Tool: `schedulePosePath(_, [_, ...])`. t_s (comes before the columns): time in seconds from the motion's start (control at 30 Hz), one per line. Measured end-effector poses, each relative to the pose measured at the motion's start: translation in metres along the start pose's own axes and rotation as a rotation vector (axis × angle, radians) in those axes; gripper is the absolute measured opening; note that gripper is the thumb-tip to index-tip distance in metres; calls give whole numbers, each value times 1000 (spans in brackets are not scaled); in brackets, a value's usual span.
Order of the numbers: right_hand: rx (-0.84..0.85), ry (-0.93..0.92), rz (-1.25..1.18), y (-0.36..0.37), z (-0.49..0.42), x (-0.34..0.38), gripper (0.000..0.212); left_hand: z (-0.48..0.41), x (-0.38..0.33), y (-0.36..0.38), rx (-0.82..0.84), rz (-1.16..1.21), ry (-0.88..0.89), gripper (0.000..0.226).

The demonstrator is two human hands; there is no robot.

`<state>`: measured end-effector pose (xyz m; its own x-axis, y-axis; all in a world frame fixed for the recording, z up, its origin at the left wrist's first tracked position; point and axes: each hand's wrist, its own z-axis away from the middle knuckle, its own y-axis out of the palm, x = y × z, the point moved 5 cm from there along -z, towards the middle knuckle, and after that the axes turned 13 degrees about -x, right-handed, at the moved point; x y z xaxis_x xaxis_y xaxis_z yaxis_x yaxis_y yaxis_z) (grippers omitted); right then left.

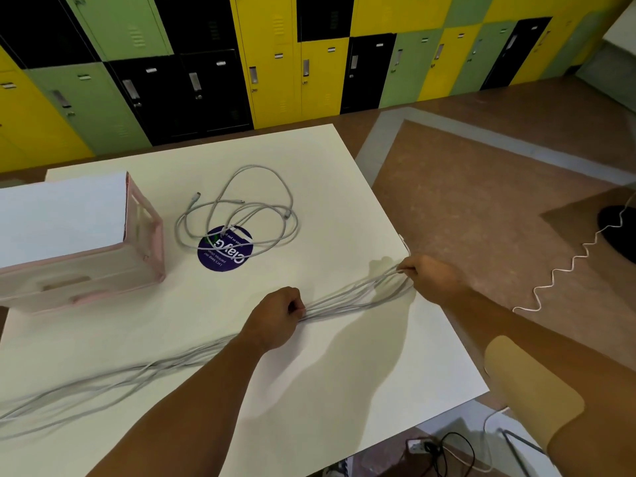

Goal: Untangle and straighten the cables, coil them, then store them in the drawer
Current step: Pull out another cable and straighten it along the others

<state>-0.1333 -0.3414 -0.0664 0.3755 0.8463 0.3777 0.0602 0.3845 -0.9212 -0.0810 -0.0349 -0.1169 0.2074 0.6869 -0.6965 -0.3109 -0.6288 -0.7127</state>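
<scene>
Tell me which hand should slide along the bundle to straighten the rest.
Left, probably. The left hand grips the bundle mid-length, with the loose remainder trailing past it toward the left of the table. The right hand grips it at the right edge, so it suits anchoring.

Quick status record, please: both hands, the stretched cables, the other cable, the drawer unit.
left hand: grips the cable bundle partway along
right hand: grips the same bundle at the right edge of the table
cable bundle: pulled fairly straight between the hands, trailing off left
loose cable: tangled, untouched, partly over purple sticker
drawer unit: pink, at table's left
</scene>
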Motion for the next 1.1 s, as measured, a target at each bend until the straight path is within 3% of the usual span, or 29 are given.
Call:
schedulePosePath(0.17, [6, -19, 31, -4, -14, -15, 13, -1, 3, 2, 7, -52, 5, 24])
schedulePosePath(0.27, [-6, -1, 110, -4, -21, -26, 24, -2, 6, 3, 0, -59, -1, 25])
schedulePosePath(0.33, [-13, -49, 179, -4, -23, -28, 16, -2, 9, 3, -2, -73, 4, 24])
schedulePosePath(0.47, [-90, -156, 290, -3, -27, -26, 45, 0, 9, 6, -11, -78, 35, 25])
schedulePosePath(0.67, [-137, -65, 256, -7, -34, -38, 19, -1, 7, 7, -11, -127, 62, 16])
schedulePosePath(0.77, [-149, -134, 229, -7, -37, -34, 25, -2, 7, 7, -13, -140, 62, 13])
schedulePosePath(0.93, [-171, -18, 124, 4, -44, -38, 30, -1, 7, 6, -13, -141, 81, 9])
schedulePosePath(1.1, [-141, 19, 102, 14, -41, -47, 23, 2, 6, 4, 3, -77, 52, 9])
